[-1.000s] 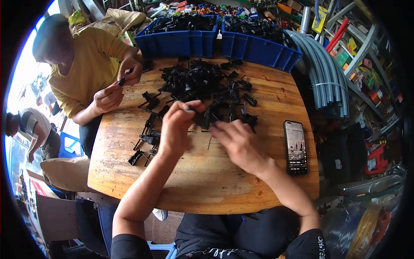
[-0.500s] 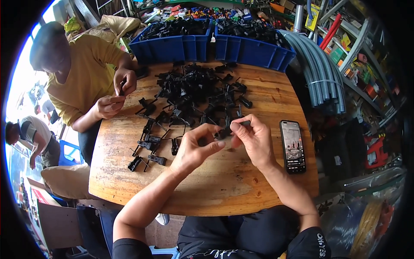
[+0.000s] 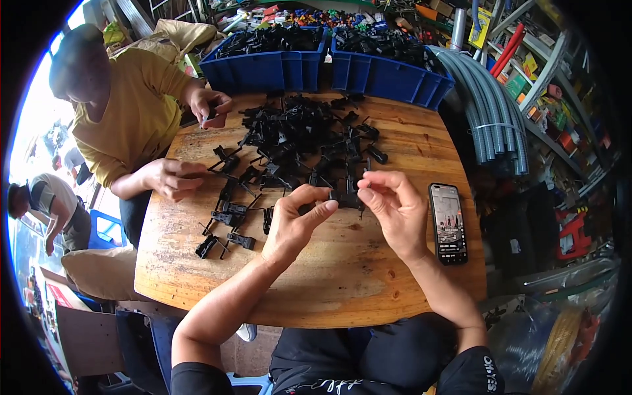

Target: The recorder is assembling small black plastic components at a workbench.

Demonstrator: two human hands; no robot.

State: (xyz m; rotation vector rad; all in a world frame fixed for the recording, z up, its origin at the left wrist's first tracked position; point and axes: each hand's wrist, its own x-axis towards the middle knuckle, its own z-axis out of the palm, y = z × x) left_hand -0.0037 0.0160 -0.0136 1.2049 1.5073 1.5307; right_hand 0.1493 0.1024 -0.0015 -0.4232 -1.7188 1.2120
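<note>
Over the wooden table, my left hand (image 3: 295, 220) is closed, thumb and forefinger pinching a small black plastic part (image 3: 345, 197). My right hand (image 3: 400, 214) is at the part's right end, thumb and fingertips drawn together; a thin dark piece shows by its fingertips, too small to make out. Just beyond both hands lies a heap of black plastic parts (image 3: 289, 128), some with thin arms sticking out. Several more of these parts (image 3: 227, 217) are scattered left of my left hand.
Two blue crates (image 3: 395, 76) filled with black parts stand at the table's far edge. A phone (image 3: 447, 224) lies right of my right hand. At the left, a person in a yellow top (image 3: 141, 92) works over the table. Grey coiled hoses (image 3: 484, 105) stand beyond the right edge.
My right hand has shifted slightly right and its fingers have drawn back from the black part. The person's hands at the left have come apart, one reaching lower over the table.
</note>
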